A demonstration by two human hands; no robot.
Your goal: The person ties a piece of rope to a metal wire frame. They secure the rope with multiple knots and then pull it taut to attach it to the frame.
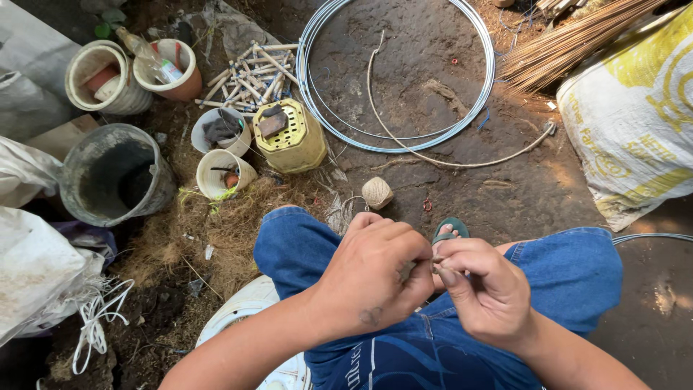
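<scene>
My left hand [375, 278] and my right hand [485, 289] meet in front of my lap, above my blue jeans [577, 271]. Both are pinched together on a small thin piece between the fingertips; it is too small and too covered to tell what it is. A ball of twine [377, 192] lies on the dirt just beyond my left knee, with a loose strand trailing toward my hands. A foot in a green sandal [450, 230] shows behind my right hand.
A coil of grey wire [473, 108] and a loose cord [462, 163] lie on the ground ahead. A yellow basket [290, 137], several pots and a grey bucket [112, 177] stand at left. A printed sack [635, 115] and broom straws [570, 43] are at right.
</scene>
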